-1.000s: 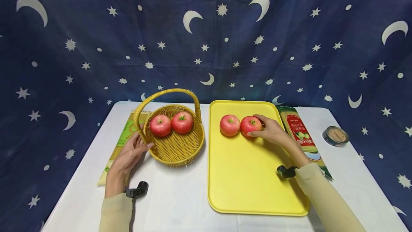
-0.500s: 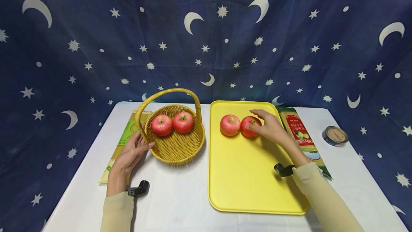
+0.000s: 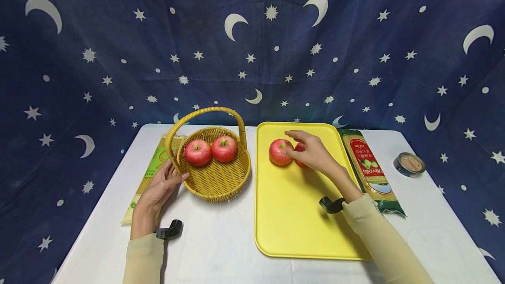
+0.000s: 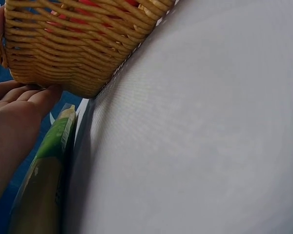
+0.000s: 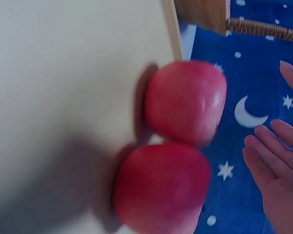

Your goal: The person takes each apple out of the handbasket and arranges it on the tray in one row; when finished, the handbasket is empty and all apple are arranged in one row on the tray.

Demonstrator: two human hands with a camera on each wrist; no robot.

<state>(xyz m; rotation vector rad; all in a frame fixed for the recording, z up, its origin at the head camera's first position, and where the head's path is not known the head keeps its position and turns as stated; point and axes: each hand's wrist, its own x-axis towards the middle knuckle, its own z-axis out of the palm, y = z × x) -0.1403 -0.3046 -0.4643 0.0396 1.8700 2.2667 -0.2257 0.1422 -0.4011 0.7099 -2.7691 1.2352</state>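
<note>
My left hand [image 3: 155,192] grips the rim of a wicker basket [image 3: 221,183], thumb over the edge and fingers against the outer side. The left wrist view shows those fingers [image 4: 27,95] low on the weave. Two red apples lie inside, a left apple [image 3: 198,153] and a right apple [image 3: 224,149]. On a yellow tray [image 3: 300,222] sit two more, side by side: a left one, a red apple [image 3: 278,153], and a right one, a darker red apple [image 5: 163,190]. Above them hovers my right hand [image 3: 315,154], thumb and fingers spread, holding nothing and partly covering the darker apple.
A green-labelled noodle packet [image 3: 151,168] lies left of the basket, partly behind my left hand. Right of the tray lies a red-and-green pasta packet [image 3: 371,170], with a small round tin [image 3: 410,164] beyond it. A starry blue cloth [image 3: 252,47] hangs behind the white table [image 3: 213,244].
My right hand has let go of the tray's right apple, lifted off it and moved left over both apples. The left hand and the basket stay in place.
</note>
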